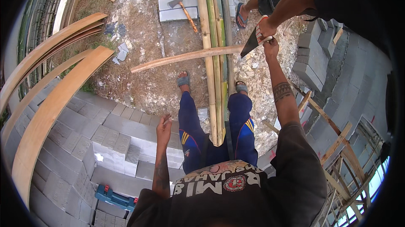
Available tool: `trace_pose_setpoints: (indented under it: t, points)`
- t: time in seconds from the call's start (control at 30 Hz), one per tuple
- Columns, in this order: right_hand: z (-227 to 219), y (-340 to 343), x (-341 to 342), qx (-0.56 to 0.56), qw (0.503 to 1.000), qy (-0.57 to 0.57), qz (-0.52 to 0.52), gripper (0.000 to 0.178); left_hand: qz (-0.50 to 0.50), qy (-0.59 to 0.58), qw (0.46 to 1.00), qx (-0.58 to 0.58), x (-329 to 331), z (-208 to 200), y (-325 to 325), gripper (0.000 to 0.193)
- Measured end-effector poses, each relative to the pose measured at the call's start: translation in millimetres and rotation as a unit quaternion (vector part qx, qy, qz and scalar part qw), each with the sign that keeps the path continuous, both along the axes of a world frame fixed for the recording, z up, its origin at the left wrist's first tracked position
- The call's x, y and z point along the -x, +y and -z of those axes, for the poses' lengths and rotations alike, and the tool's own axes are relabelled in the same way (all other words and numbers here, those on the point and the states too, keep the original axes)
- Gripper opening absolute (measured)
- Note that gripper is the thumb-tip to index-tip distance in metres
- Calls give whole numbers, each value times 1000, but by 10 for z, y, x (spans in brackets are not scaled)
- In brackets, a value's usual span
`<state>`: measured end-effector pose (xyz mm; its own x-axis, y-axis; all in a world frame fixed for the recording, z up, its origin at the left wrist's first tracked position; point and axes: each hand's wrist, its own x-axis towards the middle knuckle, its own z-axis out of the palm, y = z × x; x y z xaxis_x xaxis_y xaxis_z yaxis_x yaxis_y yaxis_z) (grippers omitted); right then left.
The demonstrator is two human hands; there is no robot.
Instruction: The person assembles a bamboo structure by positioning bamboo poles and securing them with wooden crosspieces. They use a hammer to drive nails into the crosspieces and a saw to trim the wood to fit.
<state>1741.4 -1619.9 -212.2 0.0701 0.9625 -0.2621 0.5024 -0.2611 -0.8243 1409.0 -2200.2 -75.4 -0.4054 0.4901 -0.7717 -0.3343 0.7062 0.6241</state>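
Note:
At the upper right, a hand saw with a dark blade hangs point down. My right hand closes on the lower part of its pale handle. Another person's hand grips the same handle just above. My left hand is held out at the lower left, empty, its fingers loosely bent and apart. A long, narrow wooden strip lies across several bamboo poles, its right end close to the saw blade. The poles run lengthwise between my legs.
An axe with a wooden handle rests on pale blocks beyond the strip. Curved boards stand at the left. Grey blocks are stacked at lower left near a teal tool case; more blocks stand right.

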Motion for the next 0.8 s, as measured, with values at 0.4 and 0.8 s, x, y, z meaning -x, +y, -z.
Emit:
trace_pose_setpoints:
  t: [0.4,0.8]
  points:
    - [-129,-694,190,8,998,-64,-24,59,98,-135,951,260,-43,-165,-1631,59]
    - [64,-2615,-845,312,940,69,116,50,285,-118,950,51,-608,268,-349,71]
